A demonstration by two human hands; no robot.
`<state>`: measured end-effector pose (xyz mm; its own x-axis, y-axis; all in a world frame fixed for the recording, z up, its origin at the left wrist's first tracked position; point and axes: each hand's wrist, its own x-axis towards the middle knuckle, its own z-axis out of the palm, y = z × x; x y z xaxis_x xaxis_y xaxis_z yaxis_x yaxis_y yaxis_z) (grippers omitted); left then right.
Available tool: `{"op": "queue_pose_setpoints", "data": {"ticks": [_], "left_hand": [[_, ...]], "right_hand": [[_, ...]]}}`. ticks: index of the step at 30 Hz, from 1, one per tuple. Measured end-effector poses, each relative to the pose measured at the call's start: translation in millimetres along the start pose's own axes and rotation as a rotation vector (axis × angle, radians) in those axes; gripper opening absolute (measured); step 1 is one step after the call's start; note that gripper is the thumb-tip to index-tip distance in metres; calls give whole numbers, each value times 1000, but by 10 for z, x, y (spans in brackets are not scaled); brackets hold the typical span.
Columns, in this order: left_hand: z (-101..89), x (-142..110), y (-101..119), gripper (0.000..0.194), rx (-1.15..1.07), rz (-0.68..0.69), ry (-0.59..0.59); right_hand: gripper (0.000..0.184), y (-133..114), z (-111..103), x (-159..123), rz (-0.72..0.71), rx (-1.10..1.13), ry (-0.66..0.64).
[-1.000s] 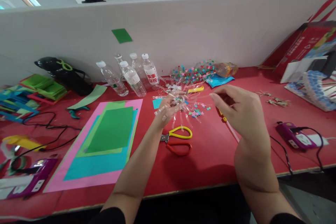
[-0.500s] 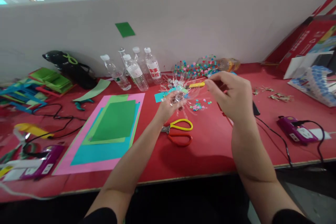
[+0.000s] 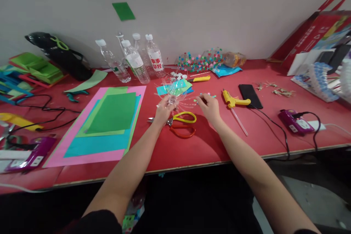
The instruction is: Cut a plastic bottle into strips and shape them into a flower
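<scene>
My left hand (image 3: 163, 110) is closed around a clear plastic bottle piece (image 3: 172, 98) cut into thin strips that splay outward. Just right of it, my right hand (image 3: 210, 108) has its fingers pinched by the strip ends and some small star sequins (image 3: 195, 101); what lies between the fingertips is too small to make out. Scissors (image 3: 182, 124) with one yellow and one red handle lie below, between my hands. Blue and green paper pieces (image 3: 179, 87) lie behind the bottle piece.
A yellow glue gun (image 3: 234, 101) and black phone (image 3: 251, 95) lie to the right. Stacked colored paper (image 3: 115, 117) is at left, with plastic bottles (image 3: 138, 67) behind. A yellow cutter (image 3: 201, 79) and star-covered bottle (image 3: 200, 60) are farther back. Cables cross both sides.
My right hand has come down and left from its raised position to the sequins by the strip ends, uncovering the glue gun and phone. The view has tilted downward.
</scene>
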<state>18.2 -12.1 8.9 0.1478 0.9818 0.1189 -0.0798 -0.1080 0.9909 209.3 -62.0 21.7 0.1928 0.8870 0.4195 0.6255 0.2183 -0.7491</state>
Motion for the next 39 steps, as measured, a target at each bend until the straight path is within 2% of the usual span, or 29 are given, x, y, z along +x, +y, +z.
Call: {"op": "queue_pose_setpoints", "data": {"ticks": [4, 9, 14, 22, 28, 35, 39], "left_hand": [[-46, 6, 41, 39, -153, -25, -14], [-5, -25, 64, 42, -288, -168, -47], [7, -68, 91, 40, -294, -170, -117], [58, -117, 121, 37, -332, -214, -162], [123, -164, 75, 35, -362, -198, -162], [116, -142, 37, 29, -324, -170, -204], [128, -153, 34, 36, -292, -209, -186]], "right_hand": [[29, -2, -15, -28, -5, 9, -1], [25, 41, 24, -99, -25, -25, -65], [27, 101, 56, -132, 14, -52, -95], [31, 167, 119, -145, 74, -68, -93], [29, 226, 129, -161, 100, -70, -80], [28, 147, 87, -142, 68, -47, -79], [28, 56, 36, -122, 34, -10, -34]]}}
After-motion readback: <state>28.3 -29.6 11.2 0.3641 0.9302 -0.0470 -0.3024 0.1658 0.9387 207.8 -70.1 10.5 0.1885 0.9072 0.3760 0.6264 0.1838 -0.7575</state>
